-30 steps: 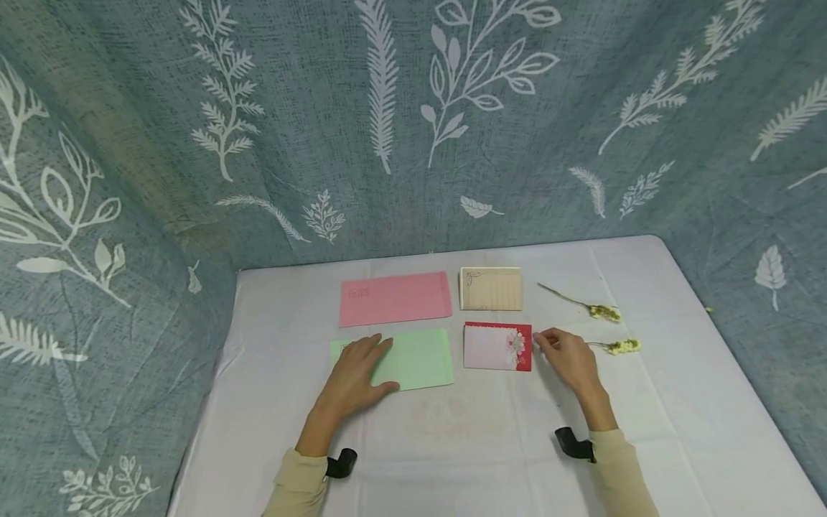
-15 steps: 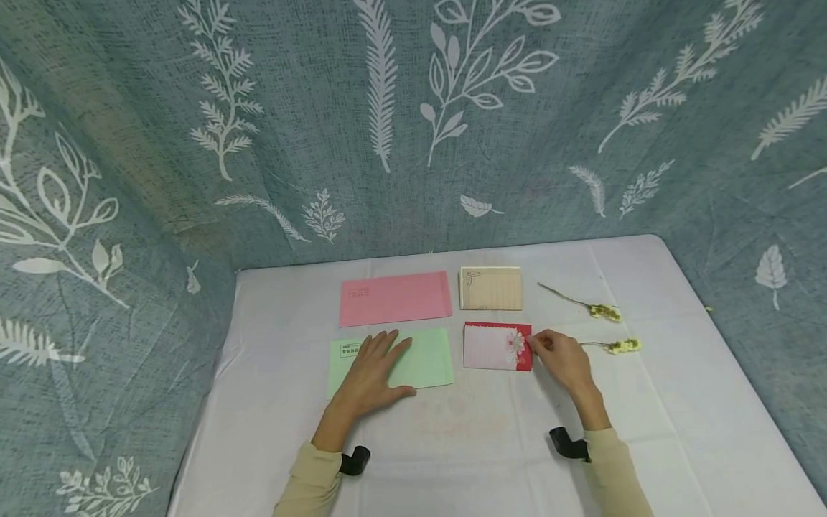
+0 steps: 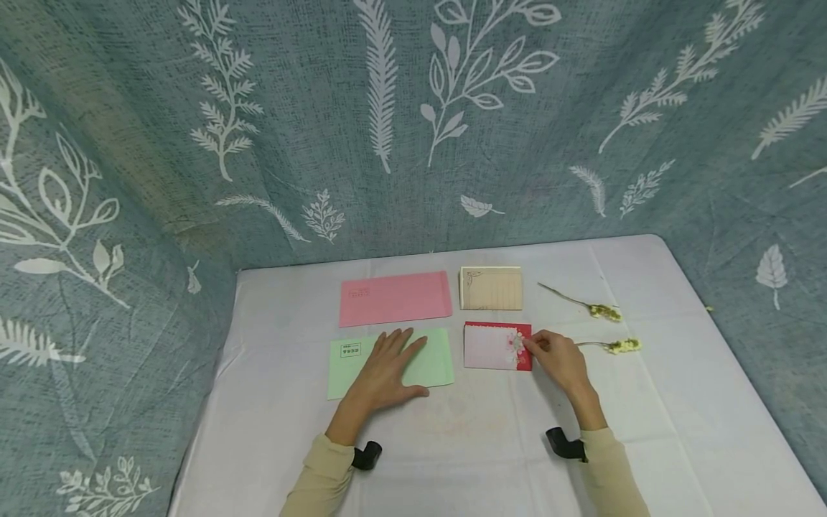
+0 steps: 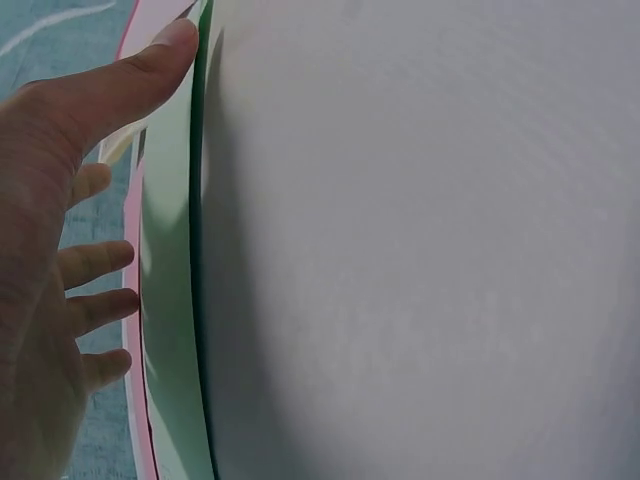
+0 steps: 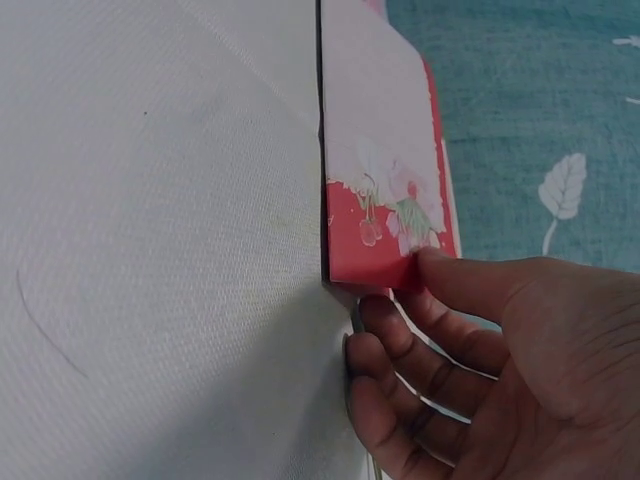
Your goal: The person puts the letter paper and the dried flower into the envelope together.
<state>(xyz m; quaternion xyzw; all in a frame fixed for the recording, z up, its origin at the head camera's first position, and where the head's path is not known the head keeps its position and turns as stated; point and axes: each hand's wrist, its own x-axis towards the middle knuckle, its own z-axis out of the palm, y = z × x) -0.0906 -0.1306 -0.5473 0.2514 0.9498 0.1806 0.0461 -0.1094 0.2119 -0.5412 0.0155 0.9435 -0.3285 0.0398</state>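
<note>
A pale green envelope (image 3: 431,359) with a small printed box lies at the centre left of the table. My left hand (image 3: 381,373) is over it with spread fingers; in the left wrist view the thumb (image 4: 150,75) is near the envelope's edge, and I cannot tell whether it touches. To the right is a red note card (image 3: 491,347) with a pale lined panel and printed flowers. My right hand (image 3: 563,362) pinches its right end. Seen from the right wrist, the thumb (image 5: 480,280) presses on the card's top face, with curled fingers below its edge.
Behind the green envelope lies a pink envelope (image 3: 394,300). A beige lined note card (image 3: 491,289) sits behind the red one. Two dried yellow flower sprigs, one back (image 3: 604,312) and one front (image 3: 623,346), lie at the right. A patterned curtain (image 3: 413,129) hangs beyond the white-covered table (image 3: 452,459).
My left hand has slid right across the green envelope, uncovering its printed box. My right hand has moved slightly left and taken the red note card's right end between thumb and fingers.
</note>
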